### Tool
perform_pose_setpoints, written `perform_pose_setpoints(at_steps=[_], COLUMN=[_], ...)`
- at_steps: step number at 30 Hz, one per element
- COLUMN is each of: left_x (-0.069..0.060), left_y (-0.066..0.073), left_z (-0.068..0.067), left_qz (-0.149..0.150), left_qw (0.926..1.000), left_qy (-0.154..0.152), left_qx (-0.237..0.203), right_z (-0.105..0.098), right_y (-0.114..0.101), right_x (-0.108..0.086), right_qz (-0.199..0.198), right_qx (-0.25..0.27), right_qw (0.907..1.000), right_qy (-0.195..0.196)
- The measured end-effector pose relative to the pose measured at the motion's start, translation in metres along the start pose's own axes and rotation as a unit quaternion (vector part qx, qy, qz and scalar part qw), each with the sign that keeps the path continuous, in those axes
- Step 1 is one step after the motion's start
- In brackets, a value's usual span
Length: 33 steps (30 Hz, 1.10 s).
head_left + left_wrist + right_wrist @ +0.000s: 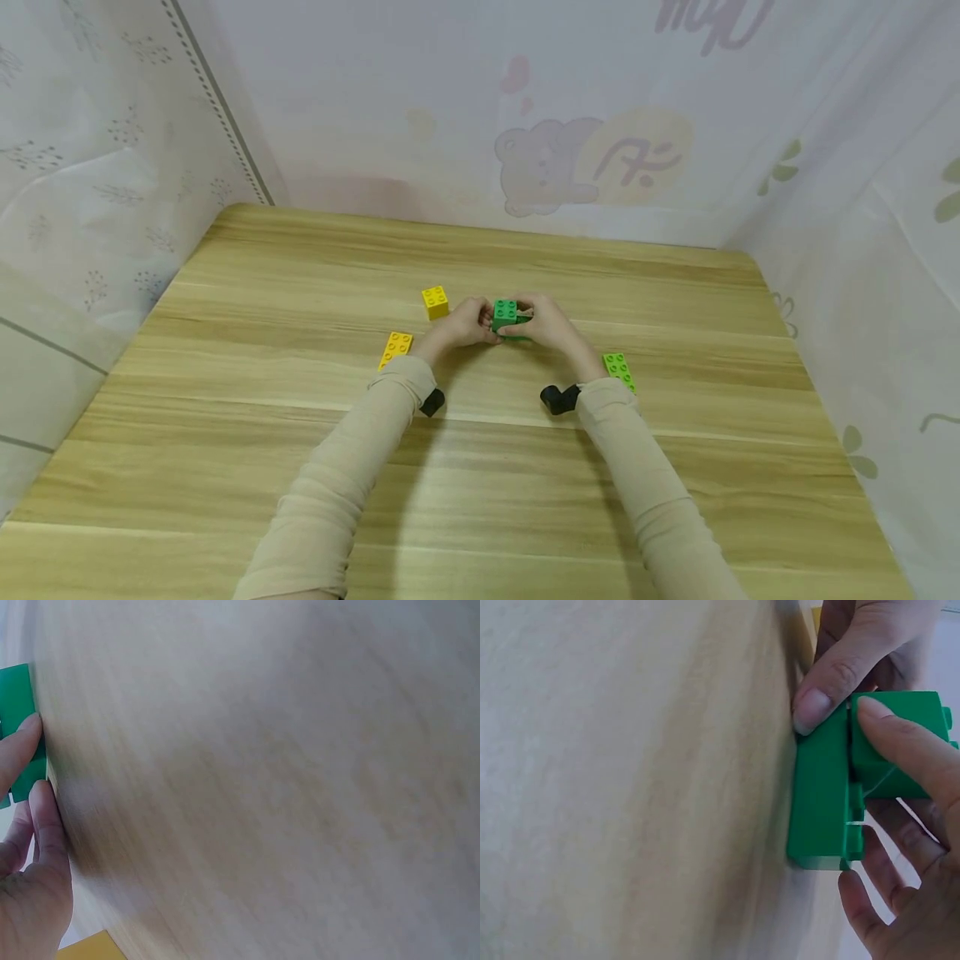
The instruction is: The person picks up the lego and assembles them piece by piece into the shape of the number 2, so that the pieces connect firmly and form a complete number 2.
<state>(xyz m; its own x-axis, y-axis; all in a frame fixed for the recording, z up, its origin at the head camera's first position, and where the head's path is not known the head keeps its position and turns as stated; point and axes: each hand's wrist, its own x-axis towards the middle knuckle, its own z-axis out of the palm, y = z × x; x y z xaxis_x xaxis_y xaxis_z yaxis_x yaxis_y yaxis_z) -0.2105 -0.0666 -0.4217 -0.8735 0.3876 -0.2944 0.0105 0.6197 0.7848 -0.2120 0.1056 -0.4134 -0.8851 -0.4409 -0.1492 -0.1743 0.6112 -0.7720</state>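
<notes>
Two green toy building bricks are stacked between the hands at the middle of the table: a square brick (911, 709) above a longer brick (817, 806). A thin dark line runs between them in the right wrist view; whether they are pressed fully together I cannot tell. My left hand (467, 323) holds one end of the longer brick, its thumb lying along the side. From the other side, my right hand (549, 322) grips the square brick, thumb on its near face. Studs of the longer brick show beside the square one. The right hand's far fingers are partly hidden.
A yellow square brick (435, 302) stands beyond the left wrist. Near the left cuff lies an orange-yellow long brick (397, 344), and a light green long brick (618, 370) by the right cuff; both are partly covered. Patterned curtains (360, 108) border the wooden table (480, 500).
</notes>
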Motion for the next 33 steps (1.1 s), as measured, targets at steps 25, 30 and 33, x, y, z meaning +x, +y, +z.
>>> perform_pose_setpoints(at_steps=[25, 30, 33], left_x=[-0.0022, -0.0009, 0.0061], left_y=[0.0004, 0.0007, -0.0054], left_z=[-0.0011, -0.0012, -0.0007], left_qz=[0.016, 0.010, 0.013], left_qw=[0.9997, 0.9998, 0.9999], left_qy=[0.000, -0.003, -0.004], left_qx=[0.021, 0.016, 0.008], right_z=[0.0040, 0.0049, 0.0050], right_y=[0.0014, 0.0037, 0.0051], right_x=[0.0007, 0.0012, 0.0019], right_qz=[-0.011, -0.013, -0.015], right_qx=[-0.013, -0.011, -0.004], right_qw=[0.9998, 0.9998, 0.9999], right_qy=[-0.006, -0.003, 0.001])
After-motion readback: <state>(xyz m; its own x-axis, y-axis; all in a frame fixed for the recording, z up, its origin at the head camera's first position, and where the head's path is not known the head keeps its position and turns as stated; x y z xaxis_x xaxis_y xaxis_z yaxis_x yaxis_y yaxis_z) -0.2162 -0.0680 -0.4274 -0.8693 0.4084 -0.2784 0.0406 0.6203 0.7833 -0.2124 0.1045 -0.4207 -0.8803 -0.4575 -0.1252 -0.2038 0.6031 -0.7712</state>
